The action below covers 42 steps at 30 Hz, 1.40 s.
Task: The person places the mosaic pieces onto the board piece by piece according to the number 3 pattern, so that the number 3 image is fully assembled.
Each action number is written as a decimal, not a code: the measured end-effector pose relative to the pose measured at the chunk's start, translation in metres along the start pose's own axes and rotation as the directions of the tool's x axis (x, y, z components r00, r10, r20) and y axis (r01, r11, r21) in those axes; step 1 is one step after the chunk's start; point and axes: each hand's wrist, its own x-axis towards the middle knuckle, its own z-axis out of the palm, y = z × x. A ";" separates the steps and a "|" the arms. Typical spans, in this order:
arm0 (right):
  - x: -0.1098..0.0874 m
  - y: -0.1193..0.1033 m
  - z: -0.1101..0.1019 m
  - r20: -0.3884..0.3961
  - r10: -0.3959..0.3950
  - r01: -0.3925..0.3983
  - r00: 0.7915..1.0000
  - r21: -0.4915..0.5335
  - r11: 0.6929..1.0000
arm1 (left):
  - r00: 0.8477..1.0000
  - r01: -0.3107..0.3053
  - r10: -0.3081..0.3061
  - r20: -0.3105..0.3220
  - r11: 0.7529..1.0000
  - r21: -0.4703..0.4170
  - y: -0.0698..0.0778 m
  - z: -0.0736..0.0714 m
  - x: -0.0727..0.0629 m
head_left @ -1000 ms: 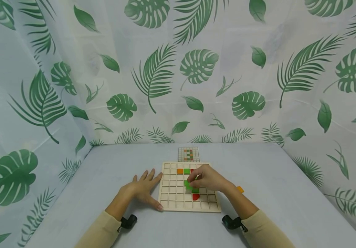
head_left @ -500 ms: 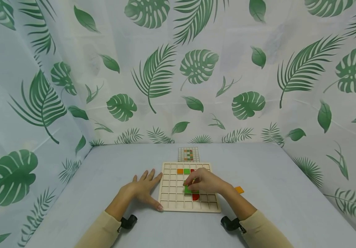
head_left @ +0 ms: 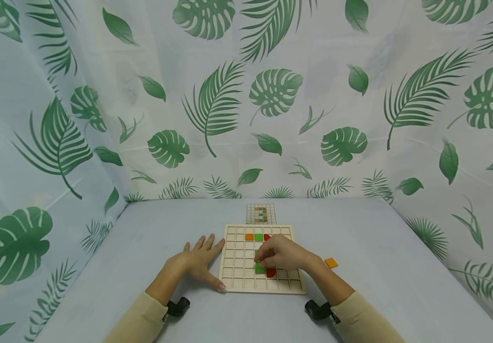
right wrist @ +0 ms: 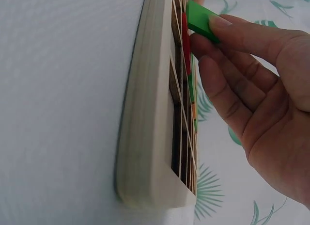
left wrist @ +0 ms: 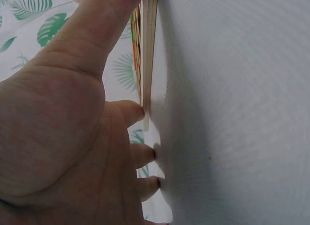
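Observation:
A wooden grid board lies on the white table. Thumb and index finger of my right hand pinch a green square tile, tilted at the board's surface just left of a red rounded tile. Part of the board's middle is hidden under this hand. My left hand rests on the table with fingers spread, thumb and index fingertip at the board's left edge; the left wrist view shows this thumb along the board's side. An orange tile and a green tile sit in an upper row, beside a partly covered red one.
Behind the board lies a small card printed with a grid of coloured squares. A loose orange tile is on the table to the right, beyond the right wrist. A leaf-patterned curtain stands at the back and sides.
My right hand has moved slightly toward the board's near side with the green tile, from above the middle rows to beside the red rounded tile. My left hand stays still.

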 end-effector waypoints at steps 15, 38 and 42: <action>0.003 0.003 0.003 0.011 0.015 -0.014 1.000 -0.029 0.999 | 1.000 0.006 -0.006 -0.002 1.000 -0.012 0.002 -0.002 -0.003; 0.000 0.004 0.003 0.060 0.071 -0.068 0.996 -0.051 0.996 | 1.000 0.005 -0.005 -0.005 1.000 0.003 0.003 -0.001 -0.002; -0.001 0.005 0.004 0.072 0.060 -0.057 0.996 -0.047 0.997 | 1.000 0.005 -0.005 -0.003 1.000 -0.004 0.003 -0.001 -0.003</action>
